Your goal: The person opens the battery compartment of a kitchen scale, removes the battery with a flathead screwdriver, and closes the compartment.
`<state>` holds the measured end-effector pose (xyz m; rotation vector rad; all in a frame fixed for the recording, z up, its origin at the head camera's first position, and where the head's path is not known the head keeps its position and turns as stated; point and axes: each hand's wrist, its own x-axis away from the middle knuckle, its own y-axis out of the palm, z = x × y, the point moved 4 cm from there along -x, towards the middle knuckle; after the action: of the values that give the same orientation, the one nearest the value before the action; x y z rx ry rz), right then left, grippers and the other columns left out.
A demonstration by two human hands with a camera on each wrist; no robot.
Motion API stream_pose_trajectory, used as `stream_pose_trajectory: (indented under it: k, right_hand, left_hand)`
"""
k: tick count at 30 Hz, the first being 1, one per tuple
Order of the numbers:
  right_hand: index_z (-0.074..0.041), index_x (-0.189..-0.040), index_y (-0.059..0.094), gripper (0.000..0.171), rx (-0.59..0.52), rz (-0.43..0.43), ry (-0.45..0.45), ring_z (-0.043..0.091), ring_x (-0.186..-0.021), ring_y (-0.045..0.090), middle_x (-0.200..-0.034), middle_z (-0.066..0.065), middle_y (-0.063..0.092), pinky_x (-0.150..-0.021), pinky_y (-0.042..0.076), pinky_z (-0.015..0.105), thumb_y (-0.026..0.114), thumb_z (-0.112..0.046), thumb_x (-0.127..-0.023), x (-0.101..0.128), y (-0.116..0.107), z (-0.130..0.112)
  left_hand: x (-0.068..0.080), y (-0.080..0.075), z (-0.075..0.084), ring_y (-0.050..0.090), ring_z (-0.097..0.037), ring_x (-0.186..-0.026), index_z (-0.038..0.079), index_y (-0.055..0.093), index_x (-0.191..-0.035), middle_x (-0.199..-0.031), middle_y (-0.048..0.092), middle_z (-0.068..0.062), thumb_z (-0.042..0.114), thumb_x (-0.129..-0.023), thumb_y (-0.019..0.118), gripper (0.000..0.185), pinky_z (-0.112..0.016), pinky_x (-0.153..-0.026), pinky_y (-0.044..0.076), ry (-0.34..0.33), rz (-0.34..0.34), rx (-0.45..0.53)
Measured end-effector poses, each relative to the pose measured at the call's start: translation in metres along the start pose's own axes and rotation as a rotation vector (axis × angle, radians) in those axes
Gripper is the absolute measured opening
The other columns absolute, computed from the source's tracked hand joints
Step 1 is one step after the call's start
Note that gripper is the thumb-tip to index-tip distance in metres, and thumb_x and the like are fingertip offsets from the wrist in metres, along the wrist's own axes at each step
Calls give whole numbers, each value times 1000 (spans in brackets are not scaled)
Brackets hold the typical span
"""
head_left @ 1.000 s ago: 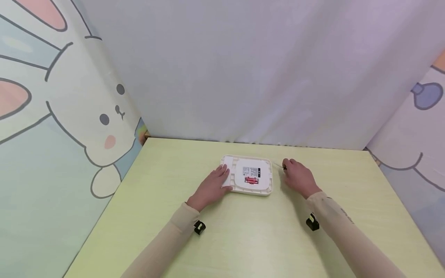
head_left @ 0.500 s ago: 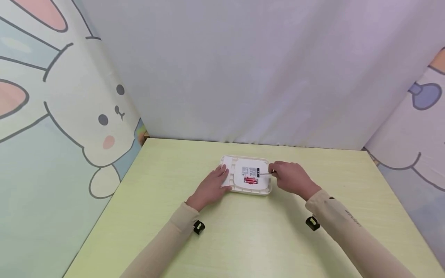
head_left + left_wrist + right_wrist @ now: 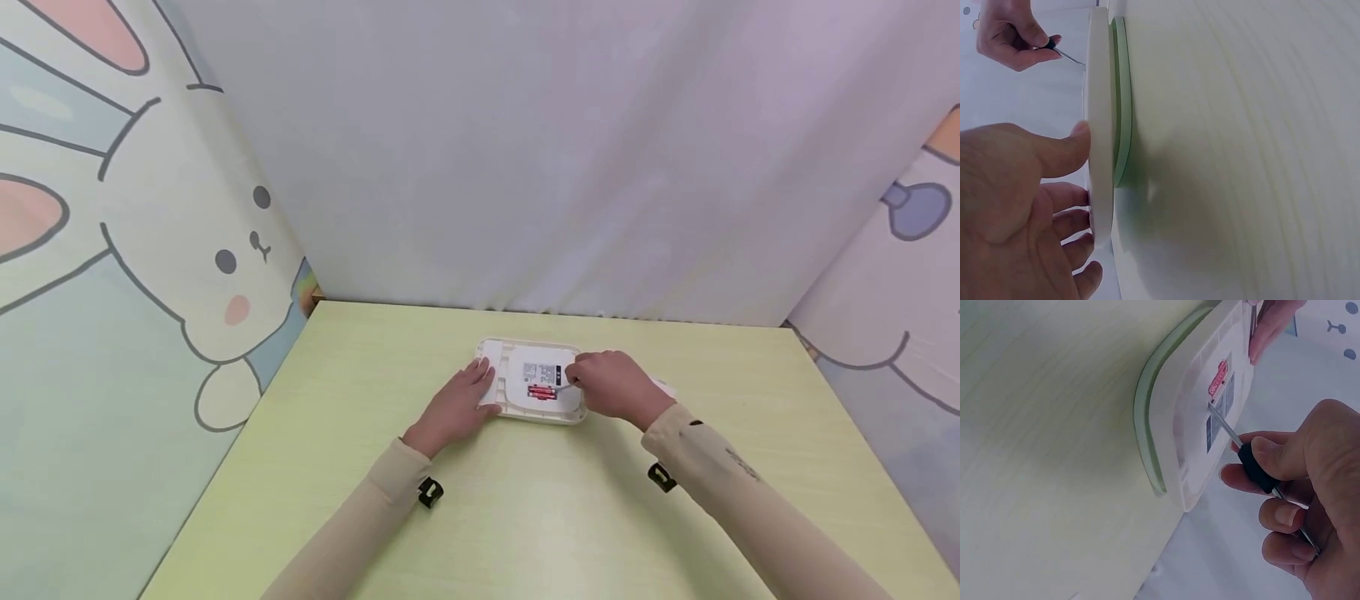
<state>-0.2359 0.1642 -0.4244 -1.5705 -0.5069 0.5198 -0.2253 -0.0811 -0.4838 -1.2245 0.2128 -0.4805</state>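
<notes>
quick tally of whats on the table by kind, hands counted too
White flat device, underside up: 1
Screwdriver: 1
Small white piece on the table behind the right wrist: 1
Hands: 2, left hand and right hand
Total: 5

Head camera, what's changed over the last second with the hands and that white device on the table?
The right hand, holding a small screwdriver, moved left from the table beside the white device to over it, bringing the tip to the red battery area. The left hand stayed pressed on the device's left edge, and the device did not shift on the table.
</notes>
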Motion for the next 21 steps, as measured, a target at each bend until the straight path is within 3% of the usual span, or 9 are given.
stream_pose_trajectory:
  k: [4, 7, 12, 17, 21]
  right_hand:
    - [-13, -84, 76, 28, 60, -25, -23, 13, -59, 41, -74, -2, 63, -54, 39, 28, 64, 12, -81, -8, -7, -8]
    - [-12, -86, 77, 29, 103, -57, -35, 13, -60, 39, -73, -3, 63, -55, 35, 28, 63, 13, -82, -15, -9, -13]
    - [-12, -88, 76, 24, 134, -94, -39, 15, -59, 42, -74, -2, 65, -56, 37, 30, 66, 10, -82, -21, -6, -16]
    - [-13, -83, 68, 24, 24, -132, 48, 15, -62, 37, -72, -4, 53, -58, 33, 31, 62, 10, -82, -16, 2, -2]
    - [-16, -82, 63, 25, -89, -123, 91, 15, -65, 42, -76, -4, 55, -60, 36, 30, 60, 9, -86, -9, 9, 12]
  left_hand:
    - [-1, -1, 0, 21, -32, -165, -2, 37, -162, -174, 28, -15, 38, -107, 60, 71, -46, -136, 23, 3, 9, -1]
    - [-1, -2, 0, 22, -33, -164, -2, 37, -161, -174, 28, -16, 37, -107, 60, 71, -46, -135, 24, 8, 10, -6]
    - [0, -2, 1, 21, -33, -165, -2, 36, -162, -174, 27, -16, 39, -108, 59, 71, -46, -136, 23, 4, -4, -20]
    - [0, -2, 2, 21, -31, -165, -1, 36, -163, -175, 27, -15, 40, -108, 59, 72, -45, -136, 22, 3, -8, -27]
    - [0, -1, 3, 21, -32, -165, -1, 36, -163, -174, 27, -15, 39, -108, 59, 72, -45, -136, 22, 1, -10, -32]
